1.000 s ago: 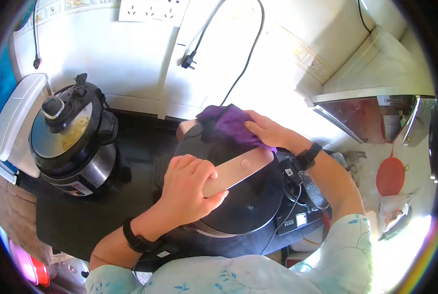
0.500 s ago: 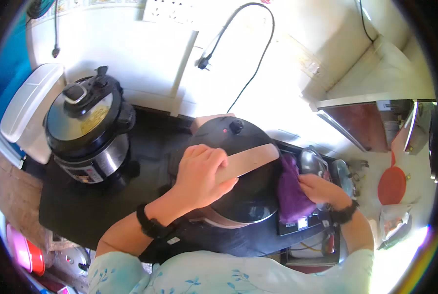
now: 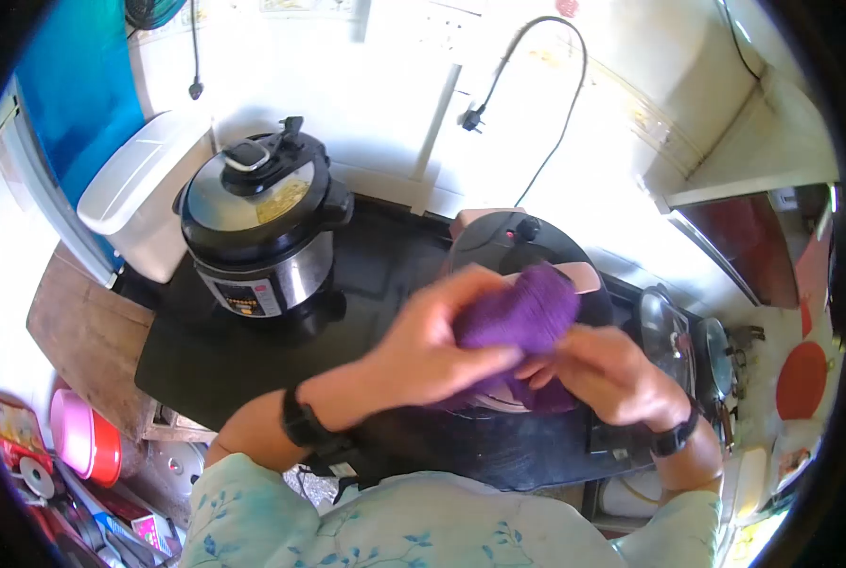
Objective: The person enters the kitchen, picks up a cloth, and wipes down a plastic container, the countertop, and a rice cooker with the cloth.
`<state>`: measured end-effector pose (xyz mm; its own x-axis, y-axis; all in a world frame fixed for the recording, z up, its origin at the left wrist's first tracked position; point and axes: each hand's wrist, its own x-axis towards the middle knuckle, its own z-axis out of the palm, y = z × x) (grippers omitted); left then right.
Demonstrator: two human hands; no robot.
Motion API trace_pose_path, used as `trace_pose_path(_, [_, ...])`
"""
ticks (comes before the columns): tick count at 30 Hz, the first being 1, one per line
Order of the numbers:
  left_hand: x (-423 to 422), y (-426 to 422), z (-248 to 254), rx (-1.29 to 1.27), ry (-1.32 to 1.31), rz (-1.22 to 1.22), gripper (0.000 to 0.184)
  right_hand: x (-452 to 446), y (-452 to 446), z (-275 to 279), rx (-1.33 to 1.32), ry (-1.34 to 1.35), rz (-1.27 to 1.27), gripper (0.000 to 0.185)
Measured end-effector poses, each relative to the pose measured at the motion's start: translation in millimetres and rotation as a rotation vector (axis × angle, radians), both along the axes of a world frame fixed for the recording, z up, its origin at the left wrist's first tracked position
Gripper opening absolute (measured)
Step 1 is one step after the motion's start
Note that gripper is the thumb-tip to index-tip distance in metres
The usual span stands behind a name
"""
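Observation:
A bunched purple cloth [image 3: 527, 312] is held up between both hands, over a round black appliance [image 3: 499, 241] with a pale pink handle [image 3: 582, 276]. My left hand [image 3: 437, 346] is closed on the cloth's left side, its thumb along the lower edge. My right hand [image 3: 612, 374] grips the cloth from the lower right, fingers curled and slightly blurred. Part of the cloth hangs below the hands. The cloth and hands hide most of the handle and the appliance's front. A black knob [image 3: 528, 228] shows at the appliance's back.
A pressure cooker [image 3: 262, 222] stands left on the black counter [image 3: 224, 364]. Behind it is a white-lidded bin [image 3: 144, 175]. A black plug [image 3: 473, 118] hangs on its cable by the wall. Glass lids [image 3: 664, 327] are at right, below an open cabinet [image 3: 740, 241].
My left hand has let go of the pink handle and taken hold of the cloth. My right hand has brought the cloth from the appliance's right side to its front. The view has shifted left.

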<state>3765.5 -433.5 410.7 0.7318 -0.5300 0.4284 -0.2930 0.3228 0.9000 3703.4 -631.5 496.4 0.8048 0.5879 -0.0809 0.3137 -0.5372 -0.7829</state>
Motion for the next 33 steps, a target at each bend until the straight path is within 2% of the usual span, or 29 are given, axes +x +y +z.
trace_pose_path(1, [6.6, 9.6, 9.5, 0.064, -0.139, 0.226, 0.04, -0.3, -6.2, -9.0, 0.124, -0.043, -0.11, 0.029])
trace_pose_path(2, [17.1, 18.1, 21.3, 0.016, -0.093, 0.308, 0.037, 5.2, -21.2, -15.6, 0.003, -0.221, -0.076, 0.026])
trace_pose_path(3, [30.7, 20.5, 28.1, -0.158, 0.047, 0.341, 0.036, 4.4, -29.5, -28.5, -0.02, -0.382, -0.171, 0.027])
trace_pose_path(4, [44.7, 22.2, 38.4, -0.313, 0.004, 0.343, 0.029, 3.6, -35.5, -41.0, -0.047, -0.543, -0.261, 0.028])
trace_pose_path(5, [56.3, 26.4, 47.4, -0.238, -0.053, 0.351, 0.027, 1.9, -39.7, -50.2, -0.174, -0.691, -0.273, 0.036])
trace_pose_path(6, [68.9, 21.4, 51.2, -0.185, -0.098, 0.342, 0.03, -0.8, -45.9, -63.9, -0.246, -0.69, -0.322, 0.047])
trace_pose_path(8, [96.5, 0.4, 43.7, 0.027, -0.244, 0.4, 0.032, -4.8, -47.0, -78.8, -0.431, -0.735, -0.379, 0.057])
trace_pose_path(9, [110.9, -12.8, 37.1, 0.117, -0.221, 0.327, 0.034, -5.1, -49.0, -86.3, -0.477, -0.708, -0.384, 0.063])
trace_pose_path(10, [125.2, -28.4, 28.0, 0.211, -0.198, 0.253, 0.035, -5.6, -48.0, -87.8, -0.473, -0.707, -0.393, 0.063])
trace_pose_path(12, [149.2, -58.2, 7.6, 0.516, -0.387, 0.203, 0.043, -7.7, -44.6, -89.4, -0.496, -0.693, -0.407, 0.061])
trace_pose_path(14, [151.3, -74.4, -0.2, 0.712, -0.472, 0.124, 0.05, -8.1, -43.1, -87.8, -0.543, -0.677, -0.411, 0.059])
trace_pose_path(16, [151.4, -75.3, -5.1, 0.705, -0.47, 0.135, 0.045, -7.4, -41.0, -86.4, -0.551, -0.664, -0.435, 0.059])
trace_pose_path(18, [145.1, -68.7, -6.1, 0.658, -0.898, 0.138, 0.036, -7.0, -39.0, -86.1, -0.549, -0.655, -0.458, 0.059])
trace_pose_path(19, [140.2, -67.1, -8.2, 0.587, -0.922, 0.119, 0.03, -6.3, -39.3, -84.7, -0.55, -0.65, -0.472, 0.059])
trace_pose_path(22, [114.4, -51.7, 1.1, 0.707, -0.832, 0.07, 0.028, -2.7, -35.5, -83.2, -0.528, -0.649, -0.489, 0.061])
trace_pose_path(28, [69.7, -13.6, -12.3, 0.634, -0.727, 0.332, 0.022, -2.9, -37.1, -83.3, -0.503, -0.616, -0.507, 0.061])
trace_pose_path(29, [66.3, -5.2, -11.7, 0.646, -0.729, 0.333, 0.022, -3.2, -36.9, -84.1, -0.496, -0.618, -0.518, 0.06])
trace_pose_path(31, [61.5, 17.3, -3.7, 0.671, -0.537, 0.178, 0.024, -3.5, -37.0, -85.1, -0.491, -0.625, -0.52, 0.06])
trace_pose_path(33, [69.6, 42.2, 16.6, 0.823, -0.69, 0.385, 0.026, -3.3, -36.0, -85.3, -0.494, -0.633, -0.53, 0.059])
